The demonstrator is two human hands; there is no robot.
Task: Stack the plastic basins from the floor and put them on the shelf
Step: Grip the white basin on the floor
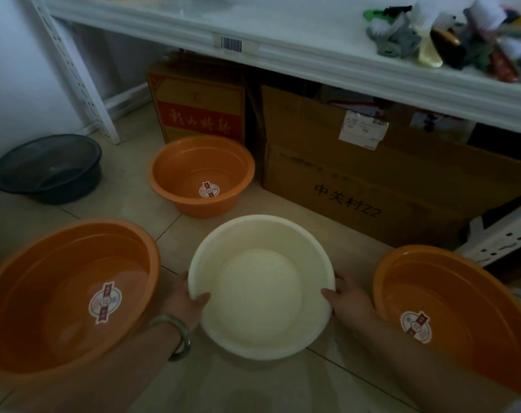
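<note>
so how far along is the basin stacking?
Nothing stacked yet. In hand: left hand and right hand grip the white basin by its rim. Left: three orange basins and a dark basin sit apart on the floor; the shelf holds none.

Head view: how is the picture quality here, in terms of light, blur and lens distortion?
Head view: dim overall, floor and cardboard boxes murky; the white shelf is brightest. The items at the shelf's right end are smeared. Wide-angle bending curves the shelf edge and stretches the orange basins at the sides. The white basin and both hands stay readable.
</note>
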